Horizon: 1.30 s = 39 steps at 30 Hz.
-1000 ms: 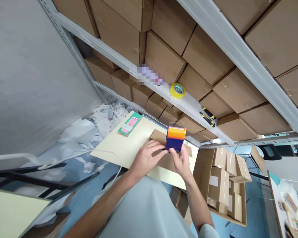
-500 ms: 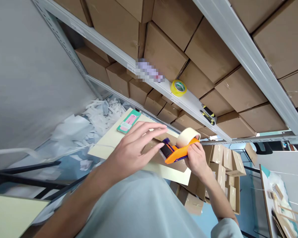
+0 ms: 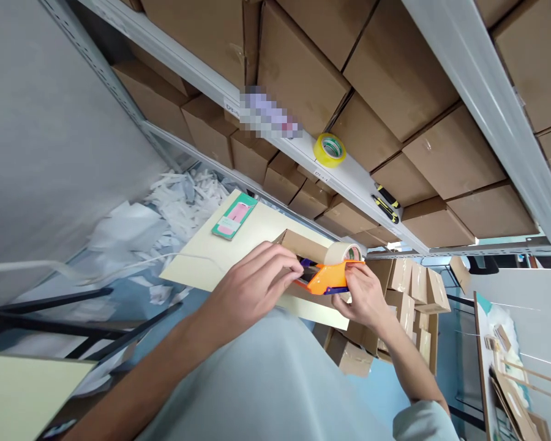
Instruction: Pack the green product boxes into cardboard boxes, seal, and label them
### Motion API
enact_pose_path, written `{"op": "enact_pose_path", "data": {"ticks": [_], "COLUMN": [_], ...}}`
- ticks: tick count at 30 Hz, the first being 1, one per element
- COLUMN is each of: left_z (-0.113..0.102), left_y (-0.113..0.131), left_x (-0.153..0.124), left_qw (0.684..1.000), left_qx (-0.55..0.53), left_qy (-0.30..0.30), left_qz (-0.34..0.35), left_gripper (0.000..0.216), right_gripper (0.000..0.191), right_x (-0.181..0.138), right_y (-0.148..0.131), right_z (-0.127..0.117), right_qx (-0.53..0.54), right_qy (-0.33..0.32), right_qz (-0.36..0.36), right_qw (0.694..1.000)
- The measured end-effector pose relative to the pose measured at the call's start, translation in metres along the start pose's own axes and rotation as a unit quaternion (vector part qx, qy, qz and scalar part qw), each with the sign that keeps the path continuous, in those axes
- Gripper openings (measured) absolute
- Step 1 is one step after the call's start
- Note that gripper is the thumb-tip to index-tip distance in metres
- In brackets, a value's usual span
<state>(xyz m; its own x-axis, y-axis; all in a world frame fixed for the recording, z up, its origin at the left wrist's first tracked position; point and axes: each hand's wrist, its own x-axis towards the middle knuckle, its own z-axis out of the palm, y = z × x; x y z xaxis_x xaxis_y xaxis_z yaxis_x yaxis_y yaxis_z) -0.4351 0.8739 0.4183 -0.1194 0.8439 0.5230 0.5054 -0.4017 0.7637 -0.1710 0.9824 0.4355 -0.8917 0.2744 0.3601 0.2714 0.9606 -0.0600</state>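
My right hand [image 3: 365,295] grips an orange and purple tape dispenser [image 3: 327,277] with a roll of beige tape [image 3: 342,252], held against a small brown cardboard box [image 3: 298,244]. The box lies on a pale yellow table top [image 3: 239,245]. My left hand [image 3: 252,288] rests on the near side of the box, fingers curled over it beside the dispenser's front end. A green and pink card package [image 3: 234,216] lies on the far left part of the table top.
Grey metal shelves [image 3: 349,180] full of brown cartons rise behind the table. A yellow tape roll [image 3: 329,150] and a yellow-black utility knife [image 3: 386,202] sit on the shelf edge. White paper scraps [image 3: 183,199] pile on the floor at left. An open carton of small boxes [image 3: 417,294] stands at right.
The dispenser went from upright on the box to lying on its side along it. My left hand lifted with fingers spread, then came back down onto the box.
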Motion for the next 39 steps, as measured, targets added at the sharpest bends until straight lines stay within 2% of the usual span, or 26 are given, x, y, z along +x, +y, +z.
{"op": "enact_pose_path", "data": {"ticks": [4, 7, 9, 12, 13, 15, 18, 22, 25, 32, 36, 39], "left_z": [0.002, -0.003, -0.012, -0.028, -0.032, -0.035, -0.025, -0.001, 0.010, 0.024, 0.026, 0.025], "left_y": [-0.008, -0.019, -0.032, -0.056, -0.063, -0.076, -0.087, -0.102, -0.118, -0.149, -0.157, -0.161], "left_x": [-0.009, -0.019, -0.026, -0.034, -0.036, -0.038, -0.040, -0.047, -0.054, -0.056, -0.057, -0.059], "left_qw": [0.991, 0.972, 0.957, 0.932, 0.922, 0.892, 0.818, 0.723, 0.686, 0.652, 0.637, 0.639], "left_qx": [-0.030, -0.061, -0.072, -0.095, -0.123, -0.213, -0.368, -0.484, -0.520, -0.537, -0.548, -0.535], "left_qy": [-0.038, -0.067, -0.049, 0.023, 0.031, 0.019, -0.018, -0.016, -0.017, -0.005, -0.023, -0.032], "left_qz": [-0.127, -0.218, -0.277, -0.349, -0.367, -0.397, -0.441, -0.492, -0.508, -0.535, -0.542, -0.552], "left_gripper": [0.019, 0.023, 0.025, 0.033, 0.038, 0.046, 0.052, 0.053, 0.054, 0.043, 0.036, 0.032], "right_gripper": [0.006, 0.016, 0.022, 0.022, 0.020, 0.014, 0.014, 0.020, 0.023, 0.036, 0.044, 0.047], "right_x": [-0.006, -0.010, -0.014, -0.019, -0.020, -0.017, -0.007, 0.004, 0.006, -0.008, -0.021, -0.029], "right_y": [-0.013, -0.020, -0.018, -0.005, 0.003, 0.019, 0.044, 0.068, 0.077, 0.084, 0.084, 0.084], "right_z": [0.010, 0.000, -0.014, -0.038, -0.044, -0.050, -0.050, -0.044, -0.035, 0.004, 0.027, 0.041], "right_qx": [0.060, 0.098, 0.118, 0.154, 0.174, 0.222, 0.284, 0.382, 0.432, 0.461, 0.469, 0.476], "right_qy": [-0.038, -0.137, -0.210, -0.291, -0.311, -0.344, -0.382, -0.395, -0.396, -0.389, -0.387, -0.380], "right_qz": [0.064, 0.109, 0.138, 0.209, 0.239, 0.293, 0.355, 0.408, 0.410, 0.450, 0.478, 0.492], "right_qw": [0.995, 0.980, 0.961, 0.921, 0.903, 0.864, 0.804, 0.729, 0.699, 0.658, 0.634, 0.622]}}
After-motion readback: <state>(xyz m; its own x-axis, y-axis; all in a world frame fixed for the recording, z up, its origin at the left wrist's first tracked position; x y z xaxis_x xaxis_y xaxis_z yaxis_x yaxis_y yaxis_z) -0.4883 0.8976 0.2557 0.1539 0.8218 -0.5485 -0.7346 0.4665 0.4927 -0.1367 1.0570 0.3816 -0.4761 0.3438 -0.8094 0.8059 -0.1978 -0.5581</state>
